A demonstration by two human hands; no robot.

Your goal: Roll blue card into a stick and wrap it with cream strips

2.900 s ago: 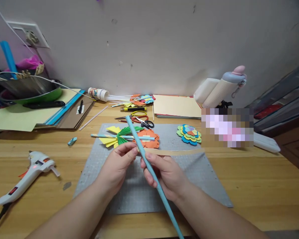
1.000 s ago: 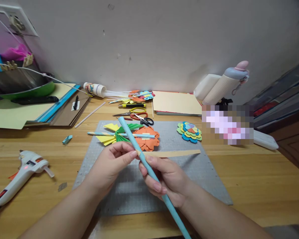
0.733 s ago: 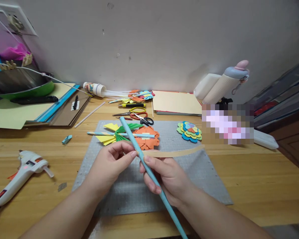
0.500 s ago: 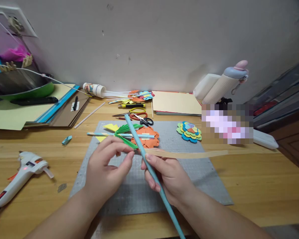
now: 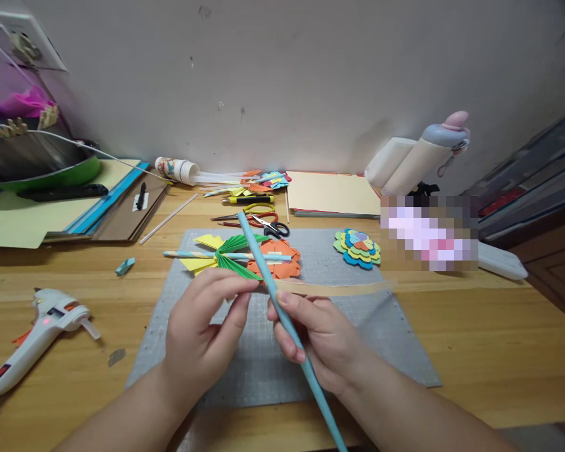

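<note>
My right hand (image 5: 313, 333) is closed round a long light-blue paper tube (image 5: 287, 320), which slants from upper left down to the bottom edge. Behind the tube, a narrow tan strip (image 5: 329, 289) runs off to the right. My left hand (image 5: 202, 326) is curled, thumb and forefinger pinched close together at the strip's left end beside the tube. Beyond my hands, a striped paper stem (image 5: 230, 255) with green pleated leaves (image 5: 238, 248) and an orange paper flower (image 5: 282, 260) lies on the grey cutting mat (image 5: 245, 376).
A layered paper flower (image 5: 358, 248) lies at the mat's right. Scissors (image 5: 275, 226) and a cutter (image 5: 248, 200) lie behind the mat. At the left are a glue gun (image 5: 51, 333) and a pan (image 5: 37, 169). A bottle (image 5: 419, 154) leans at the back right.
The strip's far end has drawn leftward, so less of it shows at the right. My left hand has shifted slightly; the tube has barely moved in my right hand.
</note>
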